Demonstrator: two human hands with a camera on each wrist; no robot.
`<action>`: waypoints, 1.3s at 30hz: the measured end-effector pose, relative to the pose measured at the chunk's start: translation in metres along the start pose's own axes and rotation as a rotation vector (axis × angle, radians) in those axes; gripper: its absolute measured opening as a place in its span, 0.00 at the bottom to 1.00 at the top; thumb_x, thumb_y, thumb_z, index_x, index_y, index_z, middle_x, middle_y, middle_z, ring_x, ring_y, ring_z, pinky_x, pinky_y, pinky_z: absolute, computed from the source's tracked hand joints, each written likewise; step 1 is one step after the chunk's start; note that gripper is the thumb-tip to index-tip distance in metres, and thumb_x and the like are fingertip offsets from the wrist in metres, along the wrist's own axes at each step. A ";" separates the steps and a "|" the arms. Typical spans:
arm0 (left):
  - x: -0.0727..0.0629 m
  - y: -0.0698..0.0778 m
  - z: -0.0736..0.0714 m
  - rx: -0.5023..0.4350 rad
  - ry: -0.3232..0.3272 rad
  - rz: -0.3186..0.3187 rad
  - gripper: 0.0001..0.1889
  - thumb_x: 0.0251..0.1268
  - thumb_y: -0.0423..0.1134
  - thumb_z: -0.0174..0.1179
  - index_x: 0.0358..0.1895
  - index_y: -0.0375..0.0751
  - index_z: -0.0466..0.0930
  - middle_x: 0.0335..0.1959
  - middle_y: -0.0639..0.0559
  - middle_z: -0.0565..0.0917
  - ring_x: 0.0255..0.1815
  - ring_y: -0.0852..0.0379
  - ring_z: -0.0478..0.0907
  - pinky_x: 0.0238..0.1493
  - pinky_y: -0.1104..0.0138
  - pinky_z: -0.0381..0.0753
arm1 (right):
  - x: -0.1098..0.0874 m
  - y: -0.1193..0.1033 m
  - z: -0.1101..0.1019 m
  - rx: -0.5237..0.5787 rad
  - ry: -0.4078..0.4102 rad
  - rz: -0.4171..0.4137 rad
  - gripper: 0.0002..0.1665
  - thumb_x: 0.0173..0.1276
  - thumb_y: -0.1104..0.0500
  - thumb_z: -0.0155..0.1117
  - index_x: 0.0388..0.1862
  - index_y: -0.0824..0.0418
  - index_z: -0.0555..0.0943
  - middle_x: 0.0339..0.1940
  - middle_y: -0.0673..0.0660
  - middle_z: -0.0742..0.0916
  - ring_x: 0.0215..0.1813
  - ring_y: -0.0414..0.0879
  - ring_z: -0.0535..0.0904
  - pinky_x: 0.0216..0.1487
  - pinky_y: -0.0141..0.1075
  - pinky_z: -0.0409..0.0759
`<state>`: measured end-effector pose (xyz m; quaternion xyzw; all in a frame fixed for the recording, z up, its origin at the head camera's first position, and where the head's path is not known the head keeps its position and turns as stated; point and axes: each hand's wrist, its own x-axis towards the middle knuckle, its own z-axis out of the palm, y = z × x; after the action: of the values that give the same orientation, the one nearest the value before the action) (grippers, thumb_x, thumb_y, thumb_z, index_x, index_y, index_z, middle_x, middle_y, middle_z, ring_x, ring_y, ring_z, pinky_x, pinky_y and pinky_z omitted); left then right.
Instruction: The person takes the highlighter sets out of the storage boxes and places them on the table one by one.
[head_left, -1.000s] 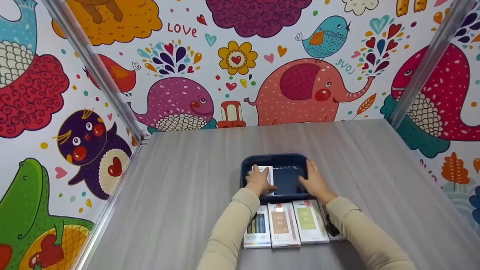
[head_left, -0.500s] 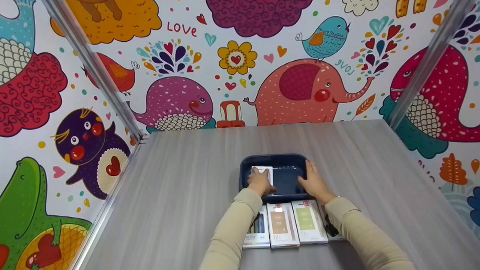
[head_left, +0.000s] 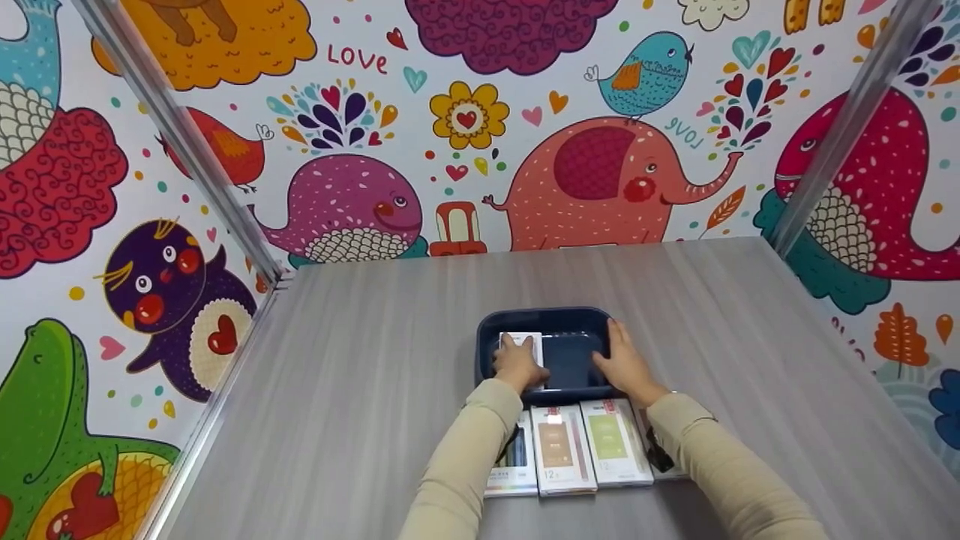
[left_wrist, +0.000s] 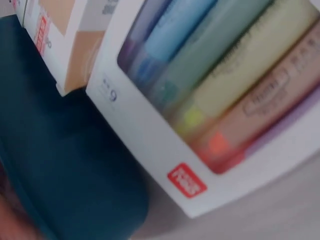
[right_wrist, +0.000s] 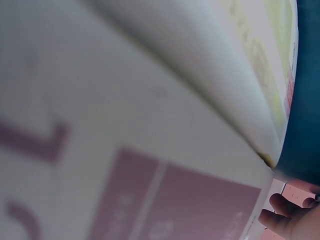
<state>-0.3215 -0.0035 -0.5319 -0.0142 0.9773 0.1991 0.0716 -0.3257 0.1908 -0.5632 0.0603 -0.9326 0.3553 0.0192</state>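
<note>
My left hand (head_left: 519,363) lies over a white box (head_left: 534,346) in the left part of a dark blue tray (head_left: 574,394). Its fingers spread across the box, with the thumb at the box's right edge; the hand hides most of it. At the tray's right wall my right hand (head_left: 628,366) holds the rim, thumb inside and fingers along the side. In the left wrist view, a windowed box of coloured markers (left_wrist: 187,182) fills much of the picture beside the tray wall (left_wrist: 75,150). A white box with a mauve panel (right_wrist: 190,200) is close in the right wrist view.
A row of boxes stands right in front of the tray: the marker box, a box with a tan panel (head_left: 556,444), one with a green panel (head_left: 607,437), and another partly under the right forearm. Patterned walls bound the grey table (head_left: 360,360).
Hands, white box and tray keep their places on the table. The head view shifts very slightly.
</note>
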 end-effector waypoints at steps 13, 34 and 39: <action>-0.001 0.003 -0.005 0.028 0.078 -0.040 0.36 0.45 0.51 0.68 0.61 0.44 0.69 0.55 0.35 0.63 0.48 0.35 0.68 0.41 0.49 0.74 | 0.002 0.001 0.001 0.004 0.003 -0.022 0.44 0.63 0.60 0.55 0.69 0.76 0.46 0.69 0.75 0.53 0.68 0.68 0.52 0.67 0.54 0.51; -0.008 0.010 -0.040 0.059 0.062 0.061 0.35 0.51 0.53 0.62 0.65 0.52 0.65 0.63 0.36 0.59 0.48 0.37 0.68 0.40 0.52 0.74 | 0.003 0.003 -0.001 -0.019 -0.001 -0.016 0.44 0.63 0.59 0.54 0.69 0.76 0.46 0.69 0.75 0.53 0.67 0.69 0.55 0.66 0.54 0.53; -0.010 0.005 -0.050 0.042 0.039 0.065 0.34 0.53 0.52 0.60 0.66 0.53 0.63 0.66 0.36 0.56 0.50 0.37 0.68 0.41 0.51 0.74 | 0.003 0.002 0.000 -0.036 -0.005 -0.025 0.44 0.63 0.59 0.54 0.69 0.77 0.46 0.69 0.76 0.53 0.67 0.69 0.54 0.66 0.53 0.53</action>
<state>-0.3183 -0.0184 -0.4825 0.0149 0.9824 0.1804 0.0462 -0.3290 0.1923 -0.5644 0.0725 -0.9381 0.3380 0.0226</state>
